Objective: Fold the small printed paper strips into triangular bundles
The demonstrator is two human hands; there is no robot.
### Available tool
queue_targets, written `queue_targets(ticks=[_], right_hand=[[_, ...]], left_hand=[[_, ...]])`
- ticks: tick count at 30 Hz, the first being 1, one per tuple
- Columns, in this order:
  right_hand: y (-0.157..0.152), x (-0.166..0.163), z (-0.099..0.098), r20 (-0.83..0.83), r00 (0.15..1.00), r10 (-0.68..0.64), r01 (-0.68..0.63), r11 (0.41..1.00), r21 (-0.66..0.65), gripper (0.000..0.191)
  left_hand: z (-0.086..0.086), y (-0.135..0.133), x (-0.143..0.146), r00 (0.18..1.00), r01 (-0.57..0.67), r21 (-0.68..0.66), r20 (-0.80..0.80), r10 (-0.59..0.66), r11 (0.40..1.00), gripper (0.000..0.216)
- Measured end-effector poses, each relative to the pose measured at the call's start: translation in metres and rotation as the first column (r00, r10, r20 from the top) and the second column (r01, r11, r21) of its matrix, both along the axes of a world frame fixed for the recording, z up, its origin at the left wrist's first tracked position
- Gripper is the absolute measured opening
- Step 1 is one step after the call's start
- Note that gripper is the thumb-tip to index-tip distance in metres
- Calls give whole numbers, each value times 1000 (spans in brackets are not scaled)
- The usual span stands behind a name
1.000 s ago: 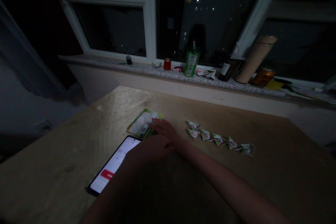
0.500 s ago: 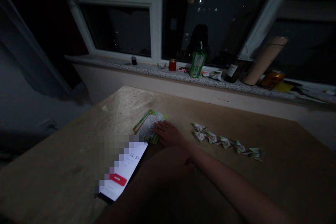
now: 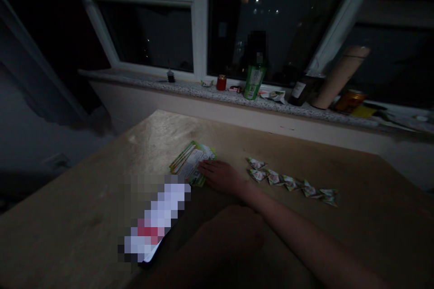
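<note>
A fanned stack of flat green-and-white printed packets (image 3: 191, 162) lies on the table. Across its right edge rests my right hand (image 3: 222, 175), fingers stretched out flat on the top packet. Closer to me, in deep shadow, my left hand (image 3: 239, 223) is low over the table beside my right forearm; its fingers are too dark to make out. A lit phone (image 3: 159, 223), partly blurred out, lies left of my left hand. To the right of my right hand, several small folded packet triangles (image 3: 274, 177) form a slanting row, with one more behind its left end.
The wooden table (image 3: 101, 198) meets a wall below a speckled windowsill (image 3: 200, 89). On the sill stand a red jar (image 3: 221, 82), a green drink pouch (image 3: 253, 83), a dark bottle (image 3: 298, 92), a leaning pinkish cylinder (image 3: 339, 79) and an orange can (image 3: 351, 100).
My left hand has drawn slightly back towards me, away from my right wrist. The packets show more fanned edges on their left side. The folded triangles have stayed in place.
</note>
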State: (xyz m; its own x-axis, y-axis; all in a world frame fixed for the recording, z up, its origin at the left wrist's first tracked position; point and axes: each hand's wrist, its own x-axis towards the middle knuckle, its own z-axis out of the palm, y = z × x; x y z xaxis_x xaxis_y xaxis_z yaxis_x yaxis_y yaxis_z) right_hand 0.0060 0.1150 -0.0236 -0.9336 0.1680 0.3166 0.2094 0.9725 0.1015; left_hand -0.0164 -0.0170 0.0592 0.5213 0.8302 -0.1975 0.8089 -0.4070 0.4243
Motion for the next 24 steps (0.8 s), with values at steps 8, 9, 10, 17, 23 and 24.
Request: queue_targets(ticks=[8,9,10,17,23,24], right_hand=[[8,4,1,45,997,61,-65,992,107,33],[9,6,1,50,997,66,-72,990,118,33],[9,8,1,53,996,68,-74,990,123,33],[3,25,3,14,1000,-4,3,998,59,33],[-2,51,-2,24,1000,-12,10,998,65,36],[-4,56,-4,28,1000,-2,0,997,71,35]], left_hand=[[-4,1,-1,1000,-6,-22,12,6,1000,20],[-4,1,-1,1000,-8,-21,16,9,1000,20],[-5,1,-1,1000,-9,-20,20,10,1000,20],[-5,2,-2,999,-12,-23,39,13,1000,17],[-8,0,-1,999,-12,-9,33,12,1000,18],[-8,0,0,999,-5,-7,32,5,1000,18]])
